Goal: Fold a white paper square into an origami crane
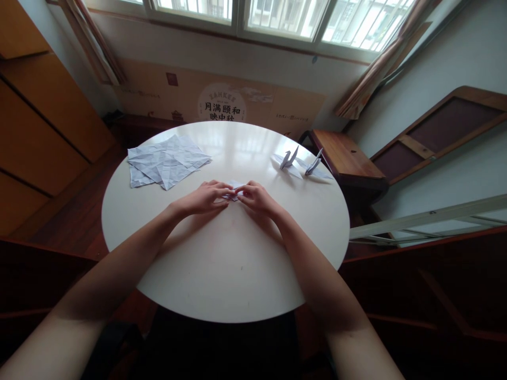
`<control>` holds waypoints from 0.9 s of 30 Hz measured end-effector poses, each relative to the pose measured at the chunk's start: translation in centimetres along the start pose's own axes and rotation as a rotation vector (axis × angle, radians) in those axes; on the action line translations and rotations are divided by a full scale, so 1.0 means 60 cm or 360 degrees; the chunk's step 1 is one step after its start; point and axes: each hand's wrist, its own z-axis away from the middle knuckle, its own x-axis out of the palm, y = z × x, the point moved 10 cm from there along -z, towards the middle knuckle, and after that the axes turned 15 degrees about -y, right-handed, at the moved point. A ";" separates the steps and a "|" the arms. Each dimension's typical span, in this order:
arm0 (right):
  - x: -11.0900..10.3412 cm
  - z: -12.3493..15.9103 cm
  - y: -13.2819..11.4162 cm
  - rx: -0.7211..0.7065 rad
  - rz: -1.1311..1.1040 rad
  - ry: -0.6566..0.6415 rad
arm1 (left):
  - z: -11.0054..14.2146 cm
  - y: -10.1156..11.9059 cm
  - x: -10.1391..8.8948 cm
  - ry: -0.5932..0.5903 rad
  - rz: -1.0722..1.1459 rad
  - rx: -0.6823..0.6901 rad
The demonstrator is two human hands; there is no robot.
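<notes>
A small folded piece of white paper (231, 197) lies at the middle of the white oval table, mostly hidden by my fingers. My left hand (208, 197) grips it from the left, fingers bent over it and thumb at the near side. From the right, my right hand (255, 197) pinches its other side, with the fingertips of both hands almost meeting. Two folded paper cranes (290, 160) stand at the far right of the table. To the far left lies a loose stack of creased paper sheets (168, 161).
The white table (222, 274) has a rounded edge all around. Beyond its right end stands a brown wooden stool or small table (344, 153). A wooden cabinet (43, 116) is at the left, and a window (285, 18) with curtains is at the back.
</notes>
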 end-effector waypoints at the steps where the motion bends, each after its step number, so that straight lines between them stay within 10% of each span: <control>1: 0.000 0.000 0.000 0.0006 0.0006 -0.0001 | 0.000 0.000 0.000 0.0002 0.0000 -0.0001; 27: -0.001 0.000 -0.004 0.0015 0.0007 -0.0017 | -0.002 -0.008 0.003 0.0015 -0.0010 0.0034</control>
